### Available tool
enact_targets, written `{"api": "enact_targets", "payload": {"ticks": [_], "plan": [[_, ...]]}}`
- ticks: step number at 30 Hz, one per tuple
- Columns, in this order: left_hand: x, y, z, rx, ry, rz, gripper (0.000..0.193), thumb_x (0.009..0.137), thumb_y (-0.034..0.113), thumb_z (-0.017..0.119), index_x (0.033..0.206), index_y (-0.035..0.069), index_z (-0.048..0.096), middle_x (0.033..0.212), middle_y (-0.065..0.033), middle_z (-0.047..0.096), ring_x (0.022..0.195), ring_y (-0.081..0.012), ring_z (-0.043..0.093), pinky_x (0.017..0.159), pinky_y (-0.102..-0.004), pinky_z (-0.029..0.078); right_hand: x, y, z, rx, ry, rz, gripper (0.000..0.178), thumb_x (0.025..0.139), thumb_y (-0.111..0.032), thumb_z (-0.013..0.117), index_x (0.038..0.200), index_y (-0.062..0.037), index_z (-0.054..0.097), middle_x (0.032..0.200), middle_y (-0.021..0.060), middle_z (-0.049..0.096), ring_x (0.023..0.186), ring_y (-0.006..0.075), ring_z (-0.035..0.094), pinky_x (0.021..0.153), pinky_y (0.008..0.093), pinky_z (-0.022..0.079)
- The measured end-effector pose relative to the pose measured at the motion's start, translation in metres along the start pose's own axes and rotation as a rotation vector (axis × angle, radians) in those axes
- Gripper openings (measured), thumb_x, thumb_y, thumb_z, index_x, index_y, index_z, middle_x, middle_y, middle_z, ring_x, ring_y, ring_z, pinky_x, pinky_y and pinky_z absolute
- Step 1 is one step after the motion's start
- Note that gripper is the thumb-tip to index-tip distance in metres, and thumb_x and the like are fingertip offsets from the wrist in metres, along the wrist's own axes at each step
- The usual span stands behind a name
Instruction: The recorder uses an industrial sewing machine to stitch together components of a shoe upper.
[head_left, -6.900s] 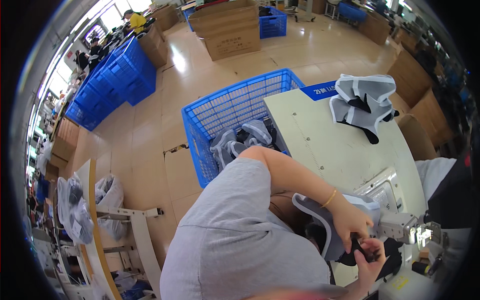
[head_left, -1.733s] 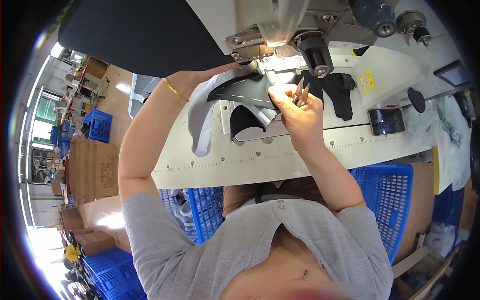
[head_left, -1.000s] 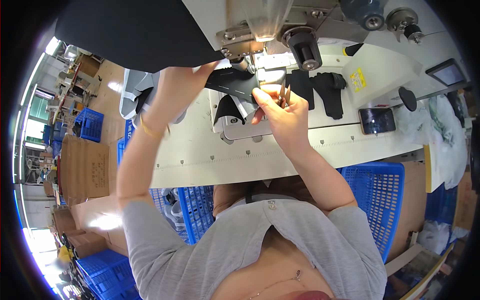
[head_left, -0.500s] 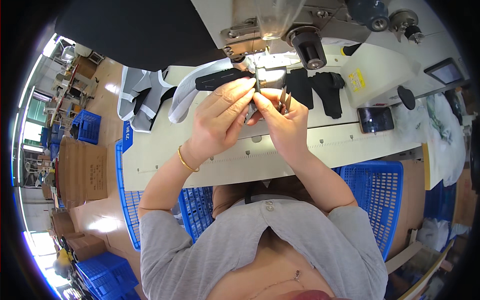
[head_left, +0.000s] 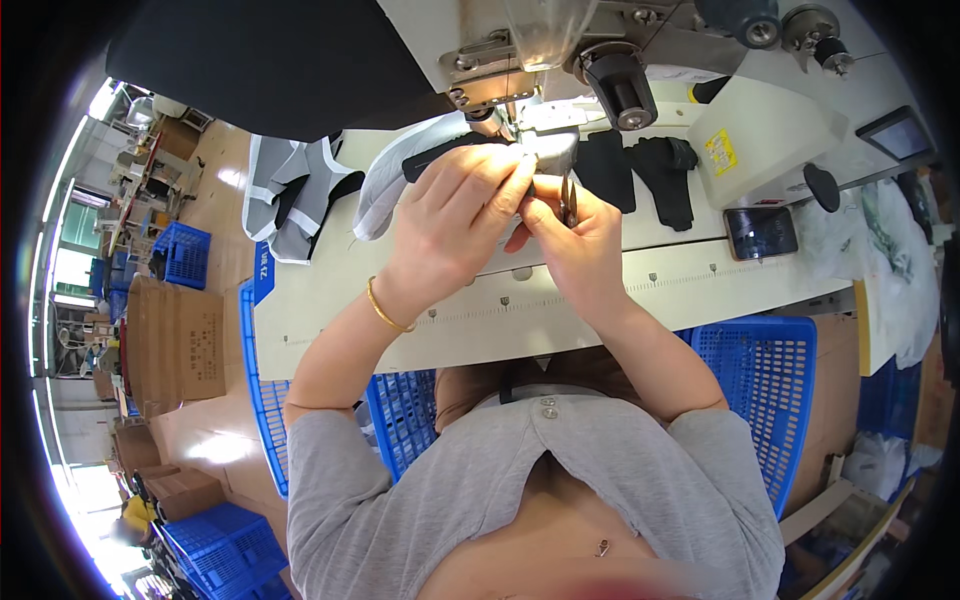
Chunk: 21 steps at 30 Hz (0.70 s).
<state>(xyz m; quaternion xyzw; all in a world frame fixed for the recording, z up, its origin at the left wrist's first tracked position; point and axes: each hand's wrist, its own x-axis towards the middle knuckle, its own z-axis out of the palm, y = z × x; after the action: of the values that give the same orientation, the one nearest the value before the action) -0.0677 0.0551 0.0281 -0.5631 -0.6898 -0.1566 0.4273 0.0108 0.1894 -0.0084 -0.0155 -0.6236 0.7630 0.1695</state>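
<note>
Both hands meet just in front of the needle area of the sewing machine. My left hand is closed, its fingertips pinching a narrow black fabric strip that the fingers mostly cover. My right hand is closed too, its thumb and forefinger against the near end of that strip. Metal thread snips are tucked in the right hand, blades pointing up toward the machine. Behind the left fingers lies a black fabric piece, next to a light grey padded piece.
Folded black fabric pieces lie right of the needle area, with a dark phone farther right. A grey and black sewn piece hangs at the table's left end. Blue baskets stand below the pale table.
My left fingertips have closed farther over the black strip, so less of it shows. The snips' blades look closer together. The whole view has shifted slightly.
</note>
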Motion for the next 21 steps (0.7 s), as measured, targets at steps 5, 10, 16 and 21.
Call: {"api": "enact_targets", "payload": {"ticks": [5, 10, 16, 21], "plan": [[-0.002, 0.004, 0.005, -0.076, 0.034, -0.041, 0.033, 0.061, -0.004, 0.070, 0.094, -0.002, 0.071, 0.100, -0.0119, 0.068, 0.091, -0.0268, 0.066, 0.076, -0.0356, 0.056, -0.002, 0.005, 0.002, 0.040, 0.033, -0.048, 0.016, 0.091, -0.006, 0.059, 0.102, 0.0021, 0.067, 0.070, 0.0033, 0.066, 0.060, 0.0074, 0.064, 0.051, 0.0210, 0.046], [-0.012, 0.003, 0.012, -0.097, 0.129, -0.099, 0.032, 0.059, 0.004, 0.070, 0.091, -0.001, 0.070, 0.095, -0.0095, 0.069, 0.084, -0.0245, 0.067, 0.072, -0.0330, 0.056, -0.003, 0.005, 0.003, 0.079, 0.020, -0.050, 0.014, 0.091, -0.005, 0.059, 0.101, 0.0024, 0.067, 0.070, 0.0032, 0.065, 0.061, 0.0082, 0.065, 0.053, 0.0215, 0.048], [-0.011, 0.004, 0.010, -0.090, 0.127, -0.101, 0.030, 0.059, 0.000, 0.069, 0.089, -0.001, 0.070, 0.094, -0.0096, 0.069, 0.084, -0.0245, 0.068, 0.070, -0.0325, 0.056, -0.005, 0.004, 0.004, 0.087, 0.015, -0.033, 0.014, 0.092, -0.005, 0.059, 0.100, 0.0022, 0.067, 0.069, 0.0029, 0.065, 0.061, 0.0081, 0.065, 0.052, 0.0213, 0.047], [-0.010, 0.002, 0.008, -0.094, 0.117, -0.092, 0.028, 0.061, 0.001, 0.069, 0.089, -0.001, 0.069, 0.095, -0.0098, 0.069, 0.083, -0.0245, 0.068, 0.069, -0.0321, 0.056, -0.004, 0.004, 0.006, 0.100, 0.026, -0.029, 0.013, 0.092, -0.005, 0.058, 0.098, 0.0020, 0.067, 0.069, 0.0023, 0.064, 0.061, 0.0079, 0.064, 0.052, 0.0214, 0.046]]}}
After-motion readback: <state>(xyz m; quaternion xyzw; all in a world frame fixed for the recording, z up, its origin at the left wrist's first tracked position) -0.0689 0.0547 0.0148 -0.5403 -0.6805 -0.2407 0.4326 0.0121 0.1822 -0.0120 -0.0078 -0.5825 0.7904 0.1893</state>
